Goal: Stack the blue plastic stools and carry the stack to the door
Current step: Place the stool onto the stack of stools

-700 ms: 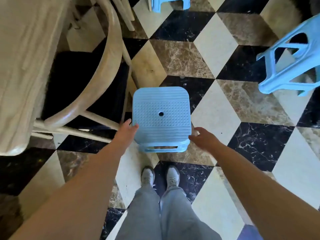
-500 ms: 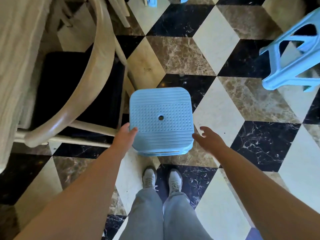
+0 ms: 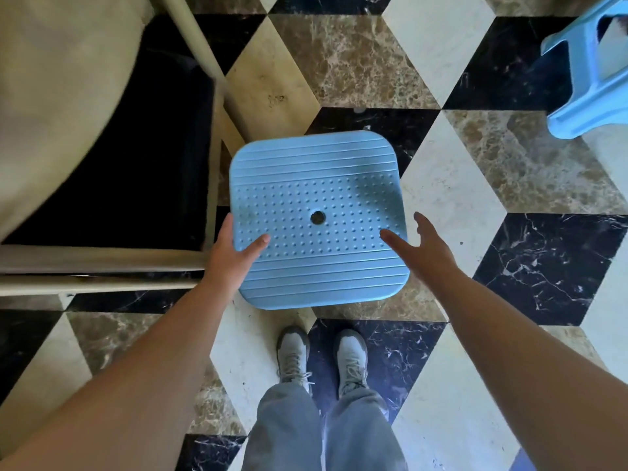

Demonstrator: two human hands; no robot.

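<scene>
head view: my left hand point(image 3: 231, 256) clamps the blue stool point(image 3: 316, 219); right hand point(image 3: 421, 246) spread, empty.
risk: one-sided grip may tip it against the wooden chair point(image 3: 190, 39).

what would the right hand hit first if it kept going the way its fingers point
Most likely the blue stool. The right hand is open, fingers aimed forward and inward over the seat's right edge, thumb already above the dotted surface. Depth is unclear from overhead, so how far above the seat it sits can't be judged.
</scene>
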